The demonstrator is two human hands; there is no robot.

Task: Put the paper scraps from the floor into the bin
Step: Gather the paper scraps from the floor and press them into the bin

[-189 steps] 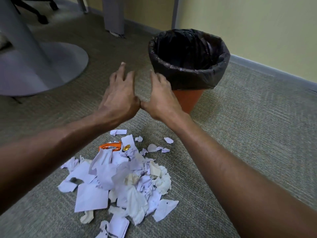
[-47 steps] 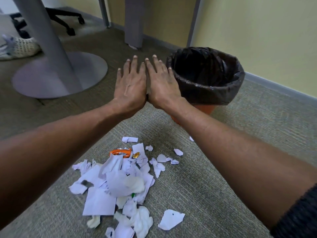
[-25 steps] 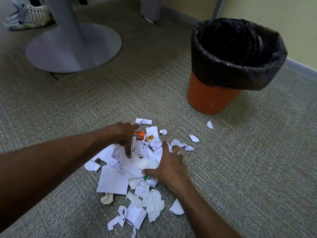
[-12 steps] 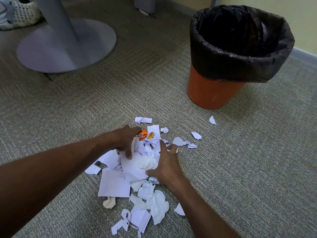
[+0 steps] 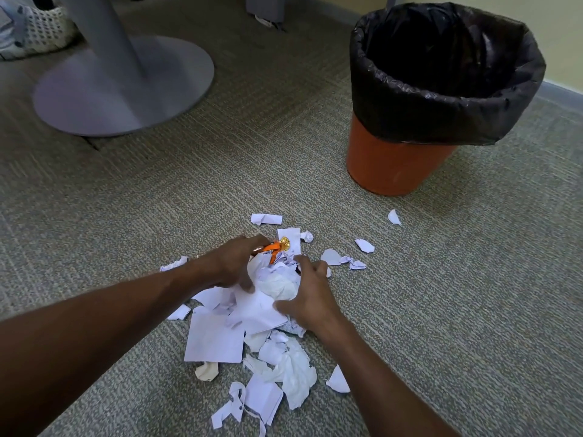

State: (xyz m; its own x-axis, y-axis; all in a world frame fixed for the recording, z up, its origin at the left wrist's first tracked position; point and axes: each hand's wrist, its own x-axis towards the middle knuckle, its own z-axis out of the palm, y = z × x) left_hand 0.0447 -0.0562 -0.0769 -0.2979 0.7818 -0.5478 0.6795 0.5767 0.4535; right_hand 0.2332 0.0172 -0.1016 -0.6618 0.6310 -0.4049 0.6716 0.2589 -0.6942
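A heap of white paper scraps (image 5: 217, 339) lies on the carpet at lower centre, with an orange wrapper (image 5: 273, 247) and a gold foil bit (image 5: 285, 242) at its far edge. My left hand (image 5: 235, 263) and my right hand (image 5: 307, 294) cup a bunched wad of scraps (image 5: 277, 283) from either side, fingers curled round it on the floor. The orange bin (image 5: 391, 165) with a black liner (image 5: 441, 115) stands upright at the upper right, apart from the heap.
Loose scraps lie scattered toward the bin, one small piece (image 5: 394, 217) close to its base. A grey round table base (image 5: 126, 86) with its column stands at the upper left, a white mesh shoe (image 5: 41, 29) behind it. A wall skirting (image 5: 564, 89) runs behind the bin.
Both hands came down from in front of the bin onto the heap. Over the last half second they have closed in on each other, bunching scraps into a wad between them.
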